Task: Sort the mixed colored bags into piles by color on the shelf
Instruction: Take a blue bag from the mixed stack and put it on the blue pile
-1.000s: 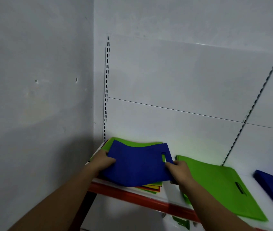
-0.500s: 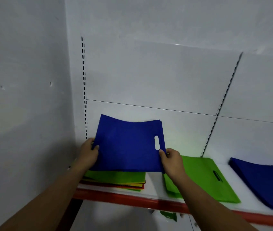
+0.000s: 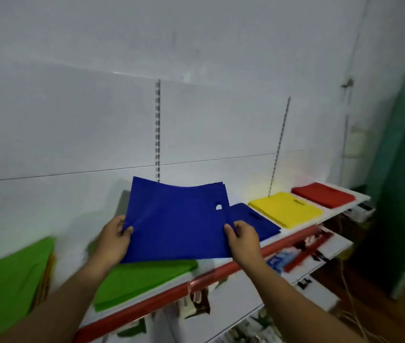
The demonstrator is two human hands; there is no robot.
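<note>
Between our two hands, above the shelf (image 3: pixel 284 241), the blue bag (image 3: pixel 176 224) hangs spread out. Our left hand (image 3: pixel 114 240) pinches its left edge and our right hand (image 3: pixel 242 237) pinches its right edge, just below the cut-out handle. The fingers (image 3: pixel 228 230) of both hands are closed on the fabric, thumbs on the near face.

The bag sags slightly between the two grips and its top edge waves, so we judge it light, thin and limp, with a cloth-like surface that should not slip and nothing to break. Layered edges show at its top right corner; whether we hold one bag or several we cannot tell. Held at one point it would likely droop and fold, while two edge pinches keep it flat.

Just beyond the right fingers lies the blue pile (image 3: pixel 253 219), partly hidden by the bag, with the yellow pile (image 3: pixel 285 209) and red pile (image 3: pixel 322 195) farther out. Below the left fingers lies the green pile (image 3: pixel 147 273).
</note>
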